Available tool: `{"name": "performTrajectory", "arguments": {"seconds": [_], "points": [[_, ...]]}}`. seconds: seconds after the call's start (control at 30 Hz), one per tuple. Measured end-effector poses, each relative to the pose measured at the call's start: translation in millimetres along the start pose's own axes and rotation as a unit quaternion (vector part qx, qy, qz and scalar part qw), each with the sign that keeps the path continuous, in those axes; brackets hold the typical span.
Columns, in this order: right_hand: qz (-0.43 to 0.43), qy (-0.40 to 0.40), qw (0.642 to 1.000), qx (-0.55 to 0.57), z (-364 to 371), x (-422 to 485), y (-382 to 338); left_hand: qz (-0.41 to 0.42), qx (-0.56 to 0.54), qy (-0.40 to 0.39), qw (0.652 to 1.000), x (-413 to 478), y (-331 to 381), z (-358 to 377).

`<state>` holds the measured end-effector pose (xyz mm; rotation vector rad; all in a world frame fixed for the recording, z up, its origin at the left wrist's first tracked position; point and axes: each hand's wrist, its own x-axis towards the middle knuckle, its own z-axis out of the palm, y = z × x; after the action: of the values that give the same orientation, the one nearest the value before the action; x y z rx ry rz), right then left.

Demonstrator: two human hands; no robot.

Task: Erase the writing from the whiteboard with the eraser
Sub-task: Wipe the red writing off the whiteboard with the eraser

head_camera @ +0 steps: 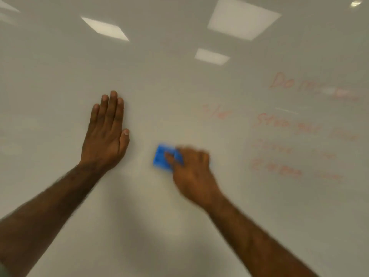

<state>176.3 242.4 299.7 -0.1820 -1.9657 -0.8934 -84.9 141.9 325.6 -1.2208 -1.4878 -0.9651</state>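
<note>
A glossy whiteboard (159,76) fills the whole head view. My right hand (194,170) presses a blue eraser (161,156) flat against the board near the centre; the hand and eraser are blurred. My left hand (105,132) lies flat on the board to the left of the eraser, fingers together and extended, holding nothing. Faint red writing (299,144) in several lines covers the right side of the board. A small red mark (217,112) sits above and to the right of the eraser.
Ceiling light panels are reflected in the upper board (241,17). The board surface around and to the left of both hands shows no writing.
</note>
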Motion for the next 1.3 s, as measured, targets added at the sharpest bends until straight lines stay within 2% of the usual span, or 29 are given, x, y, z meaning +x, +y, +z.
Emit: {"name": "performTrajectory", "arguments": {"seconds": [0.07,0.13,0.23,0.37,0.47,0.6,0.7,0.77,0.83,0.9,1.03,1.13,1.2,1.3], "points": [[-0.077,-0.076,0.994,0.017,5,-53,-20,-0.008,-0.005,-0.003,1.0,0,3,-1],[-0.098,-0.125,0.987,0.022,6,-70,-15,-0.016,-0.006,-0.01,1.0,-3,7,0],[-0.076,-0.073,0.994,0.02,-4,-22,16,-0.021,-0.007,-0.006,1.0,-6,10,1],[0.044,0.037,0.998,-0.026,-47,94,86,-0.021,0.0,-0.003,1.0,-6,14,2],[0.096,0.045,0.993,-0.052,-76,145,118,-0.027,0.007,-0.013,1.0,-3,17,-1],[0.094,0.036,0.994,-0.042,-59,111,94,-0.033,0.008,-0.013,0.999,-3,26,0],[0.031,0.013,0.999,-0.022,-26,30,51,-0.03,0.003,-0.01,1.0,-3,35,2],[-0.033,-0.03,0.999,-0.01,-17,-14,34,0.015,0.01,-0.006,1.0,-1,45,3],[-0.078,-0.056,0.995,-0.01,-20,-19,40,0.073,0.02,-0.009,0.997,2,63,8],[-0.064,-0.034,0.997,-0.018,-31,11,58,0.084,0.025,-0.014,0.996,5,80,15],[0.022,0.023,0.998,-0.045,-60,109,97,0.062,0.033,-0.015,0.997,6,87,20],[0.067,0.031,0.996,-0.047,-72,159,111,0.06,0.034,-0.012,0.998,5,86,20],[0.078,0.033,0.995,-0.052,-69,162,105,0.051,0.028,-0.01,0.998,5,88,21],[0.04,0.02,0.999,-0.032,-49,109,73,0.044,0.019,-0.005,0.999,3,86,21]]}}
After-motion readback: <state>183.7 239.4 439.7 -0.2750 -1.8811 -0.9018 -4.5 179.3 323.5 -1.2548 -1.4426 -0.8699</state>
